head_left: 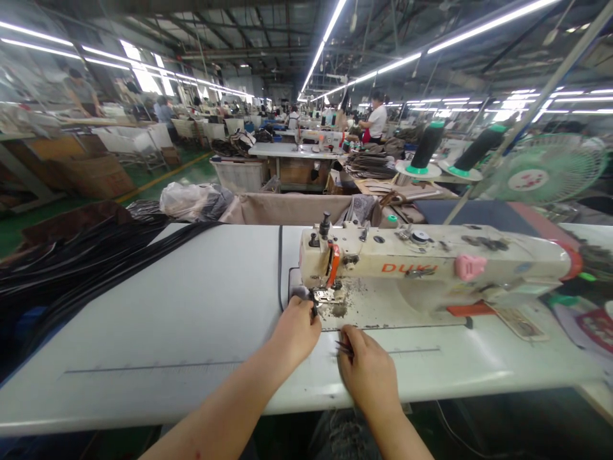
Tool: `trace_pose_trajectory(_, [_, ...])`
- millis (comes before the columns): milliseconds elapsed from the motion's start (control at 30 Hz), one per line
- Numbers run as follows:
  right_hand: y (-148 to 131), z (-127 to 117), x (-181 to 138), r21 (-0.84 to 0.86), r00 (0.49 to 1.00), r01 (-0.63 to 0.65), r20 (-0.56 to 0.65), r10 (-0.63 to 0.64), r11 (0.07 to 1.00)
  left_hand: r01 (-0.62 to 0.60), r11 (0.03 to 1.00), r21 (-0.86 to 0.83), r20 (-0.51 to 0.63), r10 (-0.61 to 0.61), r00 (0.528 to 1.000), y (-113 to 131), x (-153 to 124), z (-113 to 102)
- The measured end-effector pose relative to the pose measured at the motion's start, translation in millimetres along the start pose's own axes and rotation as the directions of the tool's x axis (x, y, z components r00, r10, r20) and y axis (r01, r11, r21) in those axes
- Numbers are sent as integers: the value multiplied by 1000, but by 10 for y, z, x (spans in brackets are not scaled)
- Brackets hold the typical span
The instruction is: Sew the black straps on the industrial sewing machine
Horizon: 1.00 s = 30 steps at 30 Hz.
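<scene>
- Far off to the left of your fingers, a heap of black straps lies over the left end of the desk and spills off its edge.
- Closer in, a thin dark cord runs straight across the desk from the far edge to a spot just left of your left fingers.
- Your left hand rests on the desk with its fingers curled in right at the presser foot of the sewing machine; they seem to pinch something small and dark there, but you cannot tell what it is.
- Just beyond those fingers stands the head of the cream sewing machine, with an orange guard above the needle and red lettering on its arm.
- Your right hand lies on the desk just beside the left one, near the front edge of the machine bed, which is speckled with dark lint.
- Its fingers are closed around a small pair of metal snips or tweezers, whose tips point left towards your other hand.
- Up and to the right of your fingers, two dark thread cones stand behind the machine, with a green fan further right.
</scene>
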State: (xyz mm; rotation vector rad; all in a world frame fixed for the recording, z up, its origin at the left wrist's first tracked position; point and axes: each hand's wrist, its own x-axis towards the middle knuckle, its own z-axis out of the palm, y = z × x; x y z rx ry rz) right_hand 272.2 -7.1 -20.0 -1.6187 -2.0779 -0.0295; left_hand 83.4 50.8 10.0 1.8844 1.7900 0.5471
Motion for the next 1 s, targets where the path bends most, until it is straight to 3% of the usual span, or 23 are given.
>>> trace_pose_trajectory(500, [21,40,-18,27,999,32,-43,-31,999,-50,984,169,218,12,976,102,-129,-246])
trace_pose_trajectory(700, [51,94,-28,43,995,31,-100,-26,999,-114,975,192,218,70,973,231,-289,-290])
trace_pose_trajectory(867, [202,151,-87,235,996,29,-92,-8,971,-173,980,95,268,143,953,193,-365,-196])
trace_pose_trajectory(1000, [400,262,-305,442,984,-113,-76,162,890,-217,974,70,281,189,941,57,-323,-56])
